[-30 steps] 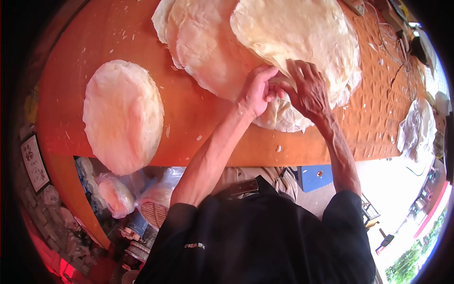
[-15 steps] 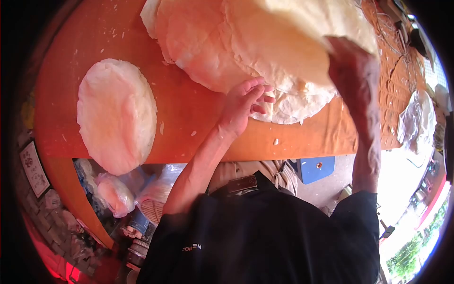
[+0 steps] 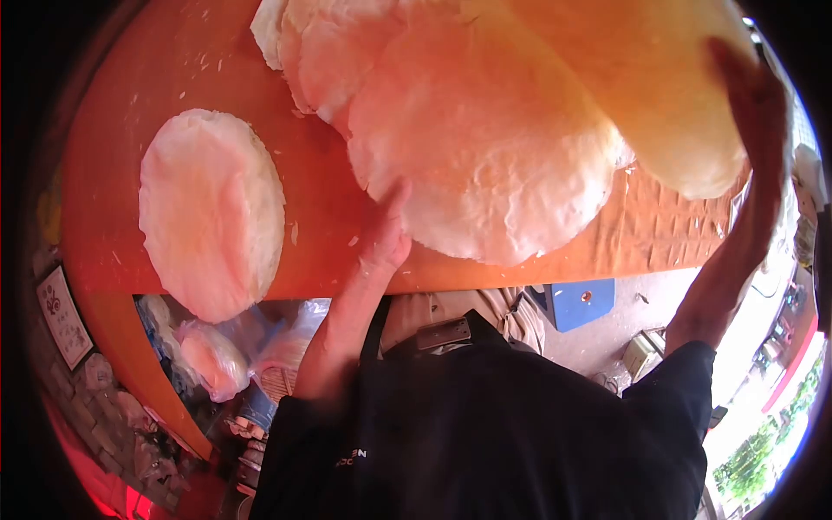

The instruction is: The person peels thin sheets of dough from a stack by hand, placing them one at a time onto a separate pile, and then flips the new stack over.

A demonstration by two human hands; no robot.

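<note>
Right hand (image 3: 752, 94) is swinging outward since earlier, lifting sheet (image 3: 672, 91) off stack (image 3: 485, 165).
It's gripping sheet edge; left hand (image 3: 386, 230) is resting at stack edge, grip unclear; next likely needing gentle clearance.

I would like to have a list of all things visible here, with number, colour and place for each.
Table: one, orange-brown, across the upper view
Overlapping round sheets: several, pale cream, upper middle
Raised sheet: one, yellowish, upper right
Separate oval sheet: at least one, pinkish white, table's left
Framed sign: one, white, far left
Plastic bag: at least one, clear, below table's left
Blue object: one, blue, below near edge
Greenery: uncountable, green, lower right
Other clutter: too unclear to count
Shirt: one, black, bottom
Left hand: one, bare, at overlapping sheets
Right hand: one, bare, at raised sheet
</note>
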